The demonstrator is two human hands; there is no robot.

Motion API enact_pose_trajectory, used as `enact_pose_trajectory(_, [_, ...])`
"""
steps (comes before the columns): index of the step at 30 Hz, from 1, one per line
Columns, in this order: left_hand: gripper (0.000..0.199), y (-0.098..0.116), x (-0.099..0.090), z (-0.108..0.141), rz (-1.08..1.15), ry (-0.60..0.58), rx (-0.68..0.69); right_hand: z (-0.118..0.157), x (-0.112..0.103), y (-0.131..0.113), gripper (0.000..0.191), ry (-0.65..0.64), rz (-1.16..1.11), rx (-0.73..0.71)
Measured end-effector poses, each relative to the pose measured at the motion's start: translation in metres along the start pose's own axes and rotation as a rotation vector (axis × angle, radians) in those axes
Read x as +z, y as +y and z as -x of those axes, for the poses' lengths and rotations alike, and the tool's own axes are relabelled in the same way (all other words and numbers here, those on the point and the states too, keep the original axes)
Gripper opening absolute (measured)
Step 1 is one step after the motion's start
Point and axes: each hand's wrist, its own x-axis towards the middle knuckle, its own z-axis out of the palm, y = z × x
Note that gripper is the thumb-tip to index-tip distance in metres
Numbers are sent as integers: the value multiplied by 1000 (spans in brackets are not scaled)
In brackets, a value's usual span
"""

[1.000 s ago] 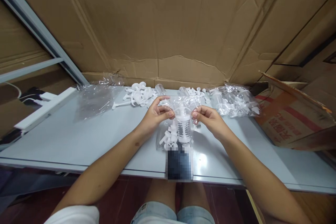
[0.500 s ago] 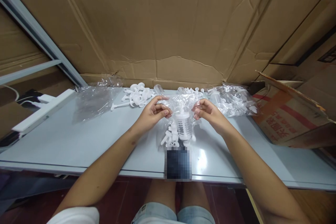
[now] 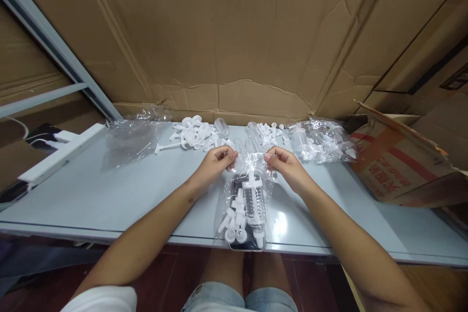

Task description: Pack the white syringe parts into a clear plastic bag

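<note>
Head view: we were looking down at our own two hands over a pale grey table (image 3: 91,190), cardboard propped up behind it.
Left hand (image 3: 214,165): fingers pinched together on the top left corner of a clear plastic bag (image 3: 244,204).
Right hand (image 3: 287,165): same deal on the top right corner, thumb and fingers clamped on the film.
Bag position: it lay flat in front of us near the table's front edge, its open end stretched between our hands, its bottom reaching the edge.
Bag contents: a clear ribbed tube (image 3: 254,202) with a white cap, plus a bunch of small white plastic pieces (image 3: 234,219) beside it on the left.
Under the bag: something dark; we couldn't tell what it was.
Back of the table: a loose pile of white parts (image 3: 193,134), with more small ones (image 3: 268,131) just right of it.
Far left: an empty clear bag (image 3: 129,139), lying flat.
Far right: filled bags (image 3: 323,144) heaped together, next to a cardboard box with red print (image 3: 398,165).
</note>
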Motion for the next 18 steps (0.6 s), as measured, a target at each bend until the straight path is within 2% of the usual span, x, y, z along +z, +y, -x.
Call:
enact_pose_trajectory(8, [32,4,-4,0,13,17,66,-1,-6,-4,27,-8,34,-60])
enact_pose_trajectory(14, [31,1,-4,1,155,-123,-86,0,-9,-8,25,-12,6,-26])
enact_pose_trajectory(18, [31,2,-1,0,92,-48,-56,-3,-7,-7,29,3,-8,4])
